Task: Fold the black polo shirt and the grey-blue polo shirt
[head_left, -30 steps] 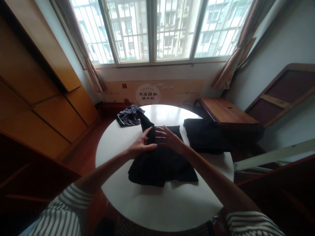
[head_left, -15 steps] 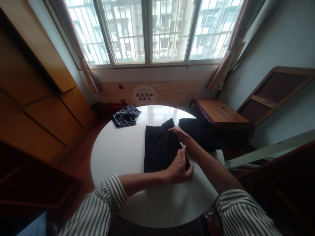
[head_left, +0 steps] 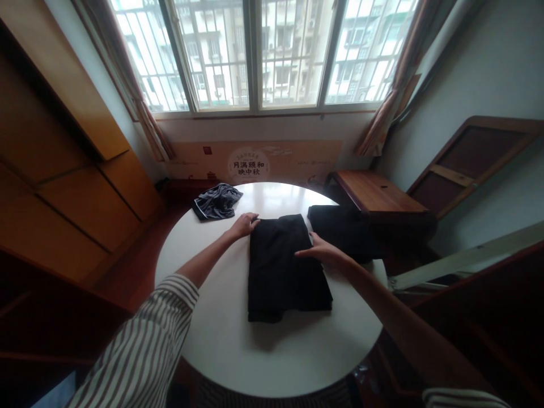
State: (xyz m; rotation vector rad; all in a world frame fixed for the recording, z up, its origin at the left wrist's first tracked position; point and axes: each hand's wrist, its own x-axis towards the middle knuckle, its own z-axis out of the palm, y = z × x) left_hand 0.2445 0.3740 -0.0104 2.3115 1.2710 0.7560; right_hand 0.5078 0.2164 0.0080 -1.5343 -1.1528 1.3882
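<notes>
Fingers (head_left: 254, 220) of the left hand (head_left: 243, 225) are seen curled on the far left corner of a folded black garment (head_left: 280, 272), though a pinch on the cloth cannot be told, and fingers (head_left: 305, 253) of the right hand (head_left: 323, 251) are laid open and flat on its right edge. This garment is placed near the middle of the round white tabletop (head_left: 212, 334). Another black garment (head_left: 340, 226) is lying just beside it on the right, and crumpled grey shorts (head_left: 216, 201) are placed near the far edge.

One left hand (head_left: 243, 225), one right hand (head_left: 321, 251), one folded black garment (head_left: 281, 266), one other black garment (head_left: 340, 229), one grey garment (head_left: 217, 202), one round table (head_left: 208, 306).
</notes>
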